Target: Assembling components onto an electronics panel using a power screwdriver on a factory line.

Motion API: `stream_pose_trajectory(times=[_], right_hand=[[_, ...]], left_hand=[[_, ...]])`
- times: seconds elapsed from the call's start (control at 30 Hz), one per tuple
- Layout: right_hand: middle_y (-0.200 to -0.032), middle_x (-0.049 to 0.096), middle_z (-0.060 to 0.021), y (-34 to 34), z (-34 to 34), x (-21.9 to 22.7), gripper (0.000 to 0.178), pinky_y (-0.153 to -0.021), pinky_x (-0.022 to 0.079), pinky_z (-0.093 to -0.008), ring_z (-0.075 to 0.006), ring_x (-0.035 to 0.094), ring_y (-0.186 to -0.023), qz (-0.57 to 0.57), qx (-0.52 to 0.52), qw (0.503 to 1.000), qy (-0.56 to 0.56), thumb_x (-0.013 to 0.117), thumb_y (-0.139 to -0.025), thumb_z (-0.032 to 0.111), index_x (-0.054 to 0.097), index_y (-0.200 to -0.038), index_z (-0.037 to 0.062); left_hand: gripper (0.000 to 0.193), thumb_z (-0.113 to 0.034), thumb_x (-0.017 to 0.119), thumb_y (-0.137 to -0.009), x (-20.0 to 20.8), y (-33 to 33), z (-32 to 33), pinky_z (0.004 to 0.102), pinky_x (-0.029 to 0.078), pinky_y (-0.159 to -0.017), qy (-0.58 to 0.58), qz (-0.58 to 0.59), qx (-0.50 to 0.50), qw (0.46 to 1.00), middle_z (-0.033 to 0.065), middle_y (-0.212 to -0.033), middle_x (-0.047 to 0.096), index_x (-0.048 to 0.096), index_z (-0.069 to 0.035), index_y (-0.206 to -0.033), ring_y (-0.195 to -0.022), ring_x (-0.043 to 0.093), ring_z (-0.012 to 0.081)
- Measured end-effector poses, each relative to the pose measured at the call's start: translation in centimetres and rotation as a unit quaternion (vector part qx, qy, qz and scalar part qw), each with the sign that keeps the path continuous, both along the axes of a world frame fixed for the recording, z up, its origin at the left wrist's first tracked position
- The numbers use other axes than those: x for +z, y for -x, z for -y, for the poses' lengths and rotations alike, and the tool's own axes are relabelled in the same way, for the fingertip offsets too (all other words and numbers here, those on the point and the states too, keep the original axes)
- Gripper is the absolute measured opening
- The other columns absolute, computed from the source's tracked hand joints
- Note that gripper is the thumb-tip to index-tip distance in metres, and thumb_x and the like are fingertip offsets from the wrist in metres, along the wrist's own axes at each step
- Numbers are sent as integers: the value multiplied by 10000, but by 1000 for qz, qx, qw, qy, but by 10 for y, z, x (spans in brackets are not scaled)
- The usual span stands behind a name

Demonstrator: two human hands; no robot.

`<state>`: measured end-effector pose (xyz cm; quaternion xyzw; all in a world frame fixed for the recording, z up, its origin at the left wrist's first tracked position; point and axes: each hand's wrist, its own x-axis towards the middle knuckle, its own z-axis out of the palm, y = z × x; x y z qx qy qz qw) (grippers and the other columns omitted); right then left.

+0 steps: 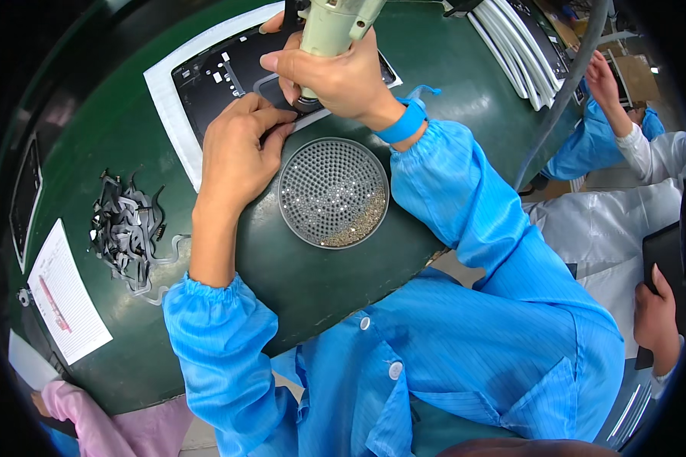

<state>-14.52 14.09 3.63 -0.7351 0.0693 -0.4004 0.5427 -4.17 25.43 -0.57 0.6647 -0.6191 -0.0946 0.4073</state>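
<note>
My right hand (352,82) is wrapped round a pale green electric screwdriver (335,29), whose tip points down at the near edge of a black panel (198,95). Close beside that tip, my left hand (238,148) rests on the panel's edge with fingers and thumb drawn together; what they pinch, if anything, is hidden. A white padded sheet (168,103) lies under the panel. Just nearer to me sits a round grey tray (296,215) full of small holes, with tiny screws scattered in it and piled at its lower right.
To the left lies a tangled heap of grey and black cables (129,228), and beyond it a printed sheet (68,297). Several white padded sheets (511,53) are stacked at the far right. A grey hose (564,95) hangs down there. Co-workers (610,221) sit at right and lower left.
</note>
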Motion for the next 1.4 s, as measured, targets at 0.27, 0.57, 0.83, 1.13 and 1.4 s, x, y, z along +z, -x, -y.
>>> stream_pose_trajectory(times=[0.27,0.57,0.83,1.13,1.4], right_hand=[[-556,575,-52,1,-3,1,216,-420,423,-236,-118,565,-465,4,1,1000,17,665,-760,-25,564,-951,-38],[-682,593,-21,-1,-16,-6,333,-430,408,-200,-73,532,-510,65,-41,992,-95,646,-783,-44,521,-1091,-33],[-695,583,-31,3,6,11,445,-472,428,-212,-87,539,-535,21,-9,992,-122,673,-770,-10,478,-1169,-31],[-628,535,-37,76,10,25,398,-465,422,-234,-112,529,-509,-82,-92,989,-80,608,-808,-23,448,-1168,-72],[-664,558,-37,94,8,29,422,-448,413,-221,-92,516,-492,-46,-117,983,-133,627,-766,-41,465,-1156,-48]], left_hand=[[130,-50,662,-710,-1,0,-2,374,448,-661,15,9,-4,1000,88,-743,573,701,-39,-834,-732,566,269],[128,-47,657,-717,-5,3,0,372,449,-654,10,-4,-6,1000,91,-756,580,700,-36,-837,-735,571,270],[135,-50,650,-739,1,-17,-2,360,458,-663,-16,-41,-15,999,125,-765,602,689,-11,-862,-726,586,292],[480,-487,726,-695,42,-65,-36,413,492,-623,-326,32,299,896,186,-685,644,659,-11,-704,-665,644,337],[241,-60,692,-706,20,-60,-29,242,383,-487,-76,-256,264,927,37,-590,550,491,-19,-579,-524,484,79]])
